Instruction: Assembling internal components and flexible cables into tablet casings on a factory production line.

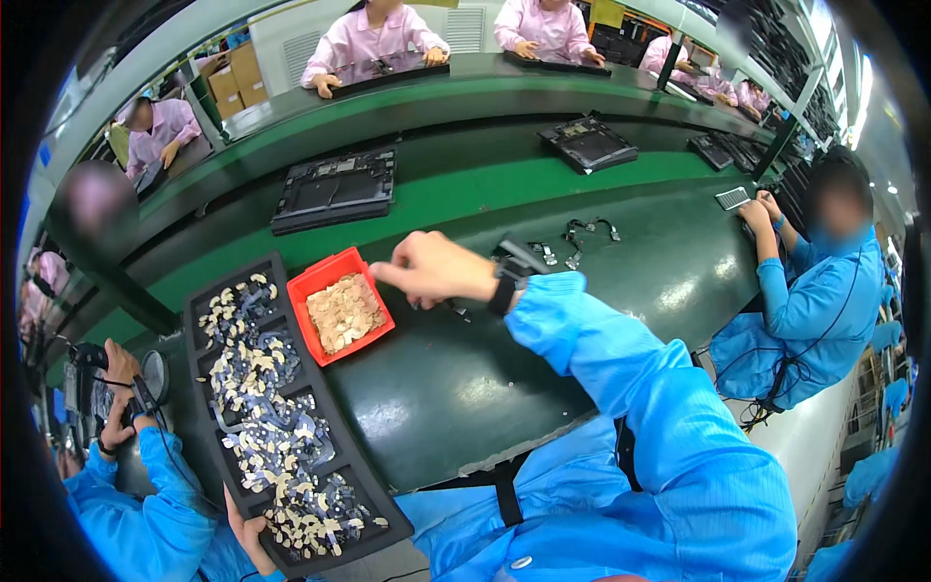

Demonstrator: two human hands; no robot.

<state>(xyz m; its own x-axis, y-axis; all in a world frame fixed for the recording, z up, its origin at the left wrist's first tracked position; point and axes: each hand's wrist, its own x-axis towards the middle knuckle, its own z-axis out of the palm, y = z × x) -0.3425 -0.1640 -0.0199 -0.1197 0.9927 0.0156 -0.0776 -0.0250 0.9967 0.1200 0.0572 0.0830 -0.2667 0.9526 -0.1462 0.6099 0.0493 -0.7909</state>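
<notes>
At the near left, my left hand (248,535) grips the near end of a long black compartment tray (363,472), its fingers partly hidden by the tray edge. Many small dark and pale yellow pieces (257,364) fill the tray's compartments. Close against its far right side stands an open red bin (376,337) with flat tan pieces (341,312) inside. My right hand (432,269) hovers at the bin's right rim, fingers closed and curled; whatever they hold is hidden underneath. A small dark part (458,311) lies on the table below that wrist.
Small cable parts (582,238) lie right of my wrist on the green table (465,388). Beyond are black laptop-like chassis (335,189) and another (589,144) on a green strip. A co-worker in blue (810,291) sits right; another's hands (118,369) work left.
</notes>
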